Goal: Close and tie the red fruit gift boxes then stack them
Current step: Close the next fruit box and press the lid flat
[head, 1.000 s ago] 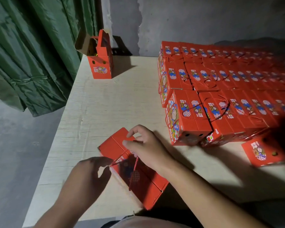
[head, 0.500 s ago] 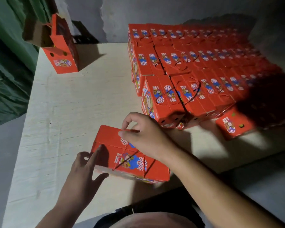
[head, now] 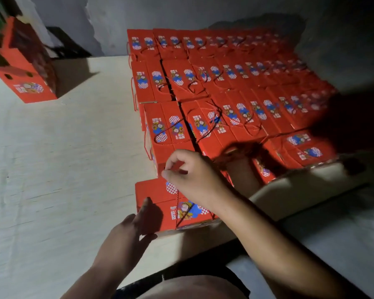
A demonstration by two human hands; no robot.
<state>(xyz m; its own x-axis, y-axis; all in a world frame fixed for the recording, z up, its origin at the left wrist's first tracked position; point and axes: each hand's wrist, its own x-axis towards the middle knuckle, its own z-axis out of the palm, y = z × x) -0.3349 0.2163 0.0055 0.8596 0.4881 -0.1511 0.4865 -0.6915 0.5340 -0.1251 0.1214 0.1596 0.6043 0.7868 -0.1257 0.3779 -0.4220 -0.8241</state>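
A closed red gift box (head: 160, 203) lies at the surface's (head: 63, 158) near edge. Left hand (head: 130, 231) rests fingers straight against it; right hand (head: 194, 178) pinches its red cord (head: 176, 203) beside stacked boxes (head: 214, 93).

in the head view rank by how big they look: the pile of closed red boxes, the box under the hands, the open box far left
1. pile of closed red boxes
2 and 3. box under the hands and open box: look alike, since nearness and cropping make ranking unsure.
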